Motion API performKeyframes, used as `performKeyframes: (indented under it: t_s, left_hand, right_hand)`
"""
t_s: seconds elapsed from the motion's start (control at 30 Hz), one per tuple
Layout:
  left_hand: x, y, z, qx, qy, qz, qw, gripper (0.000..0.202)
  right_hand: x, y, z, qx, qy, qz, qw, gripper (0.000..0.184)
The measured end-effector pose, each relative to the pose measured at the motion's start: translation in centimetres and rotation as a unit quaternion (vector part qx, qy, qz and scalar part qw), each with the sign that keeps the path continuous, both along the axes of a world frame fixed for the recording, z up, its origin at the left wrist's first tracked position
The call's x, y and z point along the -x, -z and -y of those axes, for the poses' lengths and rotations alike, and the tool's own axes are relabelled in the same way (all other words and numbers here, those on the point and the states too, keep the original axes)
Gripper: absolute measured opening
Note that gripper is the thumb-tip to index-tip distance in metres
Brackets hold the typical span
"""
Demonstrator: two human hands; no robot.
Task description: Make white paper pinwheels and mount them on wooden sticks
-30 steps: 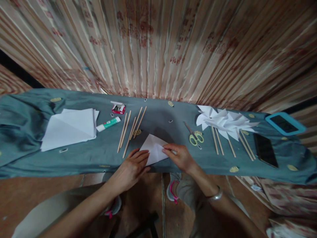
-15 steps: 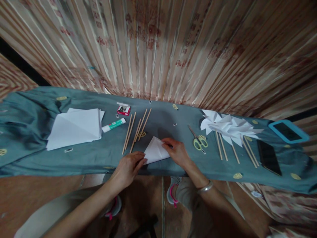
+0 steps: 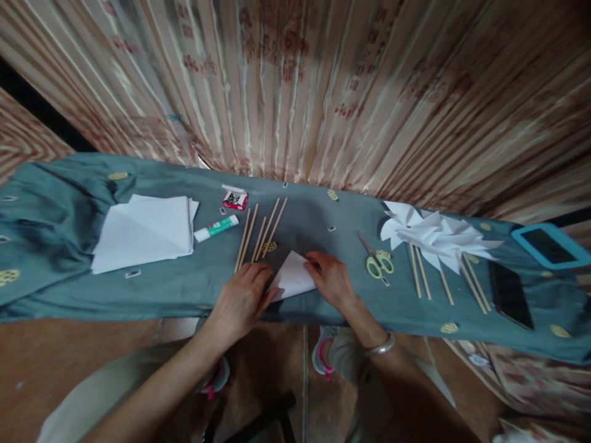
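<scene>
A white sheet of paper (image 3: pixel 294 275), folded into a triangle, lies near the table's front edge between my hands. My left hand (image 3: pixel 243 296) grips its left corner, thumb on top and fingers curled. On the upper right edge, my right hand (image 3: pixel 330 278) pinches the paper between thumb and fingers. Just beyond my left hand lie several thin wooden sticks (image 3: pixel 261 232), their near ends partly hidden by it. Green-handled scissors (image 3: pixel 379 266) rest to the right of my right hand.
On the left are a stack of white paper (image 3: pixel 145 234), a glue stick (image 3: pixel 217 228) and a small red box of metal pins (image 3: pixel 235 198). To the right lie white paper pinwheels (image 3: pixel 436 237) on sticks, a black phone (image 3: pixel 511 294) and a blue-framed tablet (image 3: pixel 551 246). A curtain (image 3: pixel 295 92) hangs behind.
My left hand has shifted up and forward over the paper's left corner, covering the near ends of the sticks. My right hand keeps its pinch. The view has shifted slightly.
</scene>
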State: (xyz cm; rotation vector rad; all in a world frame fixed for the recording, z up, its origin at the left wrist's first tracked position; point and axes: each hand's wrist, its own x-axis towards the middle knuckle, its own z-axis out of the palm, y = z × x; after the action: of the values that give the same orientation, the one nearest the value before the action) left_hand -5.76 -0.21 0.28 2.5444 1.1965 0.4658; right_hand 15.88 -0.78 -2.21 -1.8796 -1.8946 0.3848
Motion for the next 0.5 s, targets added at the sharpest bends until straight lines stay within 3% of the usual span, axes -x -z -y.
performKeyframes:
  t_s: [0.1, 0.17, 0.3, 0.5]
  left_hand:
    - [-1.8, 0.7, 1.2, -0.092, 0.096, 0.021, 0.991, 0.04]
    - [-3.0, 1.4, 2.2, -0.105, 0.145, 0.001, 0.984, 0.044]
    - [-4.2, 2.4, 3.5, -0.079, 0.16, -0.042, 0.983, 0.053]
    - [-4.2, 2.5, 3.5, -0.068, 0.152, -0.064, 0.984, 0.058]
  right_hand:
    - [0.1, -0.1, 0.0, -0.001, 0.001, 0.011, 1.0, 0.023]
    - [0.3, -0.2, 0.0, -0.001, 0.002, 0.019, 1.0, 0.023]
    - [0.5, -0.5, 0.0, 0.004, 0.007, 0.034, 0.999, 0.024]
    - [0.7, -0.7, 0.0, 0.003, 0.002, 0.041, 0.999, 0.024]
